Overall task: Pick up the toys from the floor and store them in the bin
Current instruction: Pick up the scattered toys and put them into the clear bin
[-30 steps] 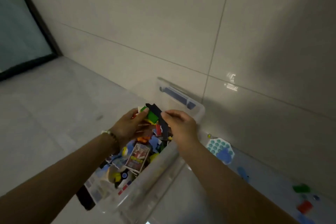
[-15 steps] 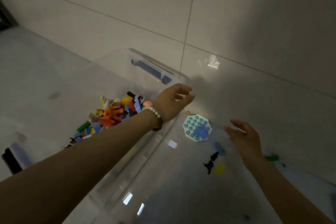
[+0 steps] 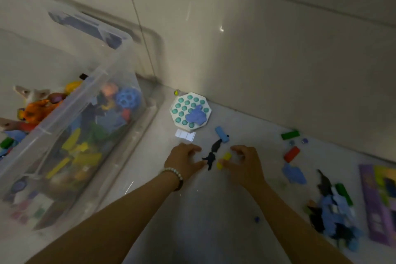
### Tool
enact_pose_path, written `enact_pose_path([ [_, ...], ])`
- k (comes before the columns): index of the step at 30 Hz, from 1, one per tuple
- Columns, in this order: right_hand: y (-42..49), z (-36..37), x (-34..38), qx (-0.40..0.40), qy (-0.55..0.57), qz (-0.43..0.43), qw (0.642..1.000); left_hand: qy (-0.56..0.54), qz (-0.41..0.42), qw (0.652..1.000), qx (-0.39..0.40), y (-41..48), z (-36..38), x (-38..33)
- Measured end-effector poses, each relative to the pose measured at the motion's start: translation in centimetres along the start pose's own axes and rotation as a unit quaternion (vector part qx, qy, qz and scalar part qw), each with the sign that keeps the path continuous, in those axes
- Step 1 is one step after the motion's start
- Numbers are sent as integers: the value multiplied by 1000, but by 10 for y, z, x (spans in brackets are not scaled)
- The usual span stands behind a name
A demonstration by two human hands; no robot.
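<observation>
Hands are hovering low over the floor (image 3: 199, 206), one on either side of a black toy (image 3: 211, 156). Left hand (image 3: 184, 162) is hanging w/ fingers loosely curled, gripping nothing, thumb tip just beside the black toy. Right hand (image 3: 244, 165) is arching over a yellow block (image 3: 224, 159), thumb touching its near end; can't tell if it's pinching. Blue piece (image 3: 221, 136) is lying just beyond, w/ a dotted hexagon toy (image 3: 182, 106) nearer the wall (image 3: 278, 60). Clear bin (image 3: 85, 100) is sitting at left, packed w/ toys. Red block (image 3: 291, 154), green block (image 3: 289, 134) & a blue-black pile (image 3: 334, 216) are lying at right.
</observation>
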State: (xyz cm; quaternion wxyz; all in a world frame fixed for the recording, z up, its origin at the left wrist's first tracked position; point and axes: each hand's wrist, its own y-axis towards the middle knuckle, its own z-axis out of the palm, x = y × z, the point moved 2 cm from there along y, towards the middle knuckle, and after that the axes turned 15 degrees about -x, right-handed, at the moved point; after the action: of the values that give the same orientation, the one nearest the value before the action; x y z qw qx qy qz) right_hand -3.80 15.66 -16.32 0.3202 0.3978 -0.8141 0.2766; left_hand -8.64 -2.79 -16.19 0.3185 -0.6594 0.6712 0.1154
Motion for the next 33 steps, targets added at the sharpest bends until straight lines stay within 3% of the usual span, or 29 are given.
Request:
enact_pose_path([
  [5,-7,5,-10,-22,-67,-100,993,82,49,992,-76,-2,25,-3],
  [9,-8,-2,-17,-46,-46,-102,993,86,63,991,-85,-1,29,-4],
  [12,-9,-12,-24,-34,-27,-105,993,13,53,996,-65,-2,24,-6],
  [16,-11,-22,-21,-37,12,-105,994,-156,-69,985,-30,-3,1,-9],
  [18,-11,-25,-9,-52,49,-114,991,-269,-139,952,43,-5,-8,-13],
  [20,-11,-25,8,-53,86,-129,987,-378,-198,896,120,-9,-12,-20],
  [21,-11,-24,18,-43,94,-143,984,-432,-235,858,149,-10,-13,-23],
  [24,-14,-9,39,26,93,-183,978,-583,-350,698,223,-12,-10,-32],
  [26,-9,-2,43,38,98,-181,978,-622,-384,646,221,-10,-10,-37],
  [27,-2,-1,43,9,102,-172,980,-634,-399,631,200,-9,-10,-38],
  [29,15,0,39,-53,77,-146,985,-633,-416,637,142,-6,-11,-34],
  [31,26,6,33,-47,33,-131,990,-606,-419,670,93,-4,-14,-25],
  [33,27,19,26,-16,-8,-140,990,-599,-422,676,75,-3,-18,-15],
])
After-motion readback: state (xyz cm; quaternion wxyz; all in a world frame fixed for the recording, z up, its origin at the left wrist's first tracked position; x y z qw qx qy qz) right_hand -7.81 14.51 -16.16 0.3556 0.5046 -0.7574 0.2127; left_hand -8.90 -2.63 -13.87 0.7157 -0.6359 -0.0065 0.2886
